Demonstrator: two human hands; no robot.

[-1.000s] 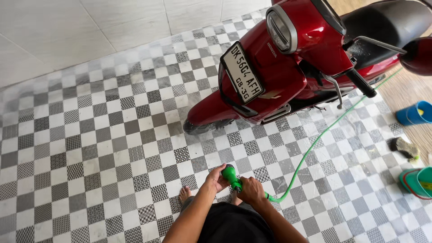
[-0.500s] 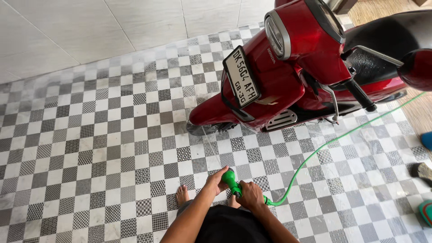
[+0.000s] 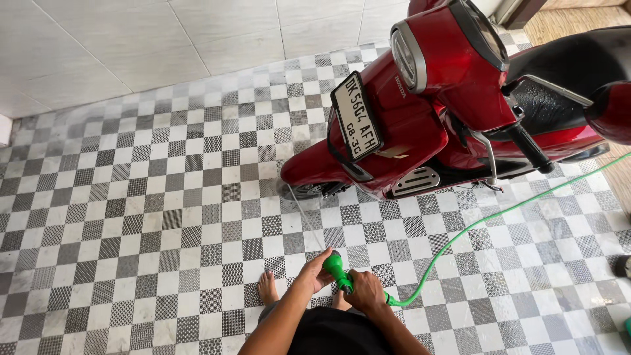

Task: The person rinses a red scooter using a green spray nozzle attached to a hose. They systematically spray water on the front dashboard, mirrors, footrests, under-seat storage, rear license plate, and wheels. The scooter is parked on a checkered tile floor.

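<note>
Left hand [image 3: 314,273] curled, fingers on the tip of the green hose nozzle [image 3: 338,268] | right hand [image 3: 365,292] closed around the nozzle's grip, low centre, above bare feet | green hose [image 3: 460,233] trails right over the checkered floor [image 3: 151,217] | red scooter [image 3: 453,105] stands far right, its front wheel just beyond the nozzle.

The view has swung left and up from the red scooter [image 3: 453,112]: more white wall tile shows beyond it, and the blue tub and green basin once seen past its rear have slipped out of sight. A thin water jet now reaches from the green nozzle [image 3: 336,266] toward the scooter's front wheel [image 3: 309,189].
</note>
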